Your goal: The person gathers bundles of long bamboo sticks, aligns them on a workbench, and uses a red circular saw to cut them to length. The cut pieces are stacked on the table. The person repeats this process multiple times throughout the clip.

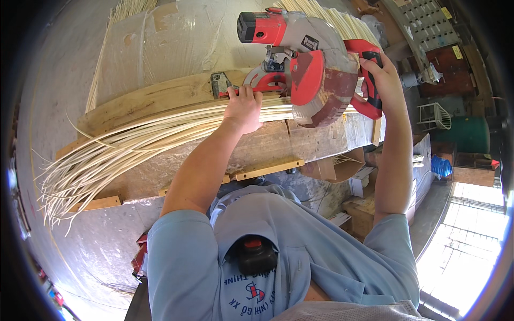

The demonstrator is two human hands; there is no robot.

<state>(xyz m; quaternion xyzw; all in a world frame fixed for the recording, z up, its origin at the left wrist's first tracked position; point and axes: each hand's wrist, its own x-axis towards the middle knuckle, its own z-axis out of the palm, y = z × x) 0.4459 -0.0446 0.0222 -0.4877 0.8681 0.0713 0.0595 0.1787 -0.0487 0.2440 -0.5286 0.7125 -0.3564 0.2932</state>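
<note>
My left hand (245,107) is closed over a bundle of long, thin, pale rattan-like strands (134,131), its fingertips beside the red-and-grey fence (222,86) of a miter saw. The strands run under the saw and fan out loosely at their left ends. My right hand (381,75) is wrapped round the red and black handle (369,99) of the miter saw (308,77). The saw's head sits over the bundle, just right of my left hand. Its guard (326,101) hides the strands beneath it, and I cannot tell whether the blade touches them.
The strands lie along a wooden workbench (257,142) with a plank (171,99) behind them. More pale strands (332,21) lie behind, with plastic sheeting (182,43). An open cardboard box (334,166) stands below the bench. A green barrel (466,134) is at the right.
</note>
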